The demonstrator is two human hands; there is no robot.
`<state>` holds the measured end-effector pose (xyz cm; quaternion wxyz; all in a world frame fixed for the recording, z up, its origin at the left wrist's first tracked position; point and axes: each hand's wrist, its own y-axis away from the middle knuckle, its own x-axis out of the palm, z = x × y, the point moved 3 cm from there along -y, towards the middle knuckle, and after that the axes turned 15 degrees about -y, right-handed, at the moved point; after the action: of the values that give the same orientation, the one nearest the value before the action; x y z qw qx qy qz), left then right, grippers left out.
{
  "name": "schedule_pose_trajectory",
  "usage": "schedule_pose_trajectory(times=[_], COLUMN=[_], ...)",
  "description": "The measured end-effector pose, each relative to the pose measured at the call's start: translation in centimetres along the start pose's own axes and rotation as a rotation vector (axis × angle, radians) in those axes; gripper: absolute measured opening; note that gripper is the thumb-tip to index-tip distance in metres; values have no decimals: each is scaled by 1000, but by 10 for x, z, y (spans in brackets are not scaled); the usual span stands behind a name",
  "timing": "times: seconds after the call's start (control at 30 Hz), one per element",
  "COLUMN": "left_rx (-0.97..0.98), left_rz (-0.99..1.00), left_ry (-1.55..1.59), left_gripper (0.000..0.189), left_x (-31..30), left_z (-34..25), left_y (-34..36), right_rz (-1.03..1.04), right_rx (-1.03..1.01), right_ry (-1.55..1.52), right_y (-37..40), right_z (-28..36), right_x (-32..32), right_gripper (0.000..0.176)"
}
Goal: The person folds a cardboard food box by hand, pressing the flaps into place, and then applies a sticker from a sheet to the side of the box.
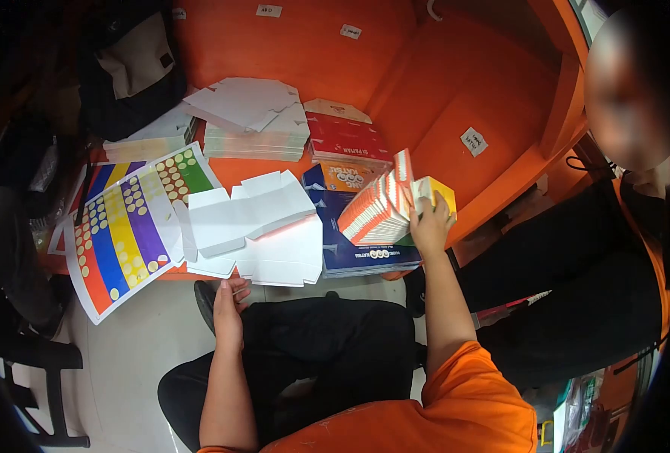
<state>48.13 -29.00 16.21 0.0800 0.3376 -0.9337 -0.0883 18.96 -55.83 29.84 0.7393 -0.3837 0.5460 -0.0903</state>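
Observation:
My right hand point(431, 223) grips the right end of a bunch of orange-and-white folded cartons point(376, 209), its fingers over a yellow-and-white end piece point(436, 190). The bunch rests on flat blue printed cartons point(365, 254). My left hand point(232, 300) is open, fingers slightly apart and holding nothing, just below the near edge of an unfolded white carton point(284, 253). This carton lies blank side up, with a raised, creased panel point(248, 215) across its middle.
Sheets with coloured stripes and round stickers point(127, 234) lie on the left. Behind are white flat cartons point(248, 140), red cartons point(346, 137) and a black backpack point(131, 68). Orange panels point(297, 53) rise at the back. Another person point(554, 294) is close on the right.

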Motion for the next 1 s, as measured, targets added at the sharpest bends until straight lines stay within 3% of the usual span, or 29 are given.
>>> schedule_pose_trajectory(times=[0.03, 0.1, 0.13, 0.27, 0.4, 0.6, 0.67, 0.7, 0.77, 0.8, 0.87, 0.9, 0.97, 1.0], left_rx=[3, -11, -12, -18, -19, 0, -5, -10, -12, -13, -14, -16, -20, -26], left_rz=[0, -32, -30, 6, 1, 12, 13, 11, 5, -5, -4, -4, 8, 16], left_ry=[-3, 36, 37, 25, 27, 26, 28, 33, 32, 33, 32, 33, 14, 11], left_gripper=[45, 45, 45, 45, 45, 45, 45, 46, 46, 46, 46, 46, 46, 47], left_x=[-1, -2, -2, 1, 0, 3, 3, 3, 3, 2, 3, 3, 4, 5], left_z=[-1, -1, -1, 0, -2, 1, 2, 2, -1, -2, 3, 5, 13, 11], left_y=[0, 0, -1, -1, -1, -2, -2, -2, 0, 1, 1, -1, -4, -3], right_rz=[-2, -77, -22, 85, 159, 117, 42, 40, -189, -193, -309, -318, -421, -450], right_rx=[2, 100, 151, 336, 383, 184, 257, 260, 551, 548, 717, 710, 928, 899], right_ry=[-2, -125, -116, -166, -121, -222, -446, -446, -504, -507, -302, -321, -489, -482], right_y=[-2, -7, -9, -13, -18, -22, -23, -24, -23, -24, -20, -22, -14, -11], right_z=[-6, -19, -24, -37, -36, -64, -78, -76, -81, -77, -67, -61, -51, -56], right_x=[-1, -9, -14, -25, -21, 1, 6, 6, 4, 9, 17, 16, 13, 18], right_gripper=[35, 51, 67, 83, 83, 82, 81, 81, 85, 85, 90, 90, 97, 96])
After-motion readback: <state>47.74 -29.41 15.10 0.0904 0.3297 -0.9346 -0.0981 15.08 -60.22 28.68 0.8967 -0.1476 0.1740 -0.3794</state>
